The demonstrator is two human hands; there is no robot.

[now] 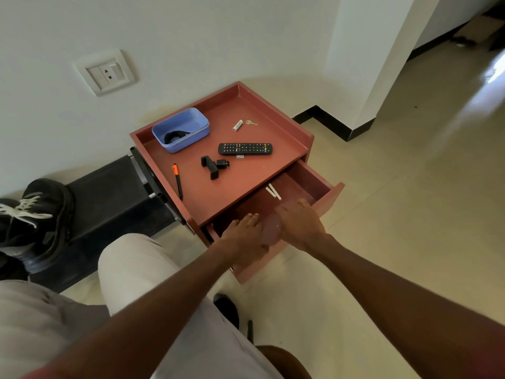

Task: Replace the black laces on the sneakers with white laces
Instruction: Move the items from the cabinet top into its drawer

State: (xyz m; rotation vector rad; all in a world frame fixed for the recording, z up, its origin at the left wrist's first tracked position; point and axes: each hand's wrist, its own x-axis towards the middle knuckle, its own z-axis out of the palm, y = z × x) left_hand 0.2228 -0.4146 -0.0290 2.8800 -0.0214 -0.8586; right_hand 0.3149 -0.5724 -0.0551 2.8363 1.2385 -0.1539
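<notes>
Small reddish-brown nightstand (246, 170) shoved up against a white wall (191, 36), with a raised lip round the top and its drawer (325, 187) pulled open toward the person. On top there's a blue plastic tub (198, 134) with something black coiled inside, could be the black laces, hard to say. Also a TV remote (245, 148), a black clip mount thing (214, 166), an orange-capped pen (177, 181), a little white tube (237, 125) and a key (250, 122) just beside it. Both hands are down in the drawer: left hand (243, 228) lies flat with fingers straight and together, right hand (299, 222) is spread open, palm down, and there's a blurry, see-through pinkish thing between them that I can't make out. Two white lace tips (274, 191) poke out further back in the drawer. Off to the left, a black sneaker (43, 214) already carrying white laces rests on a black bench (109, 192). Wall socket (108, 72) above it, cream tile floor (396, 201), black skirting (330, 123) along the corner.
</notes>
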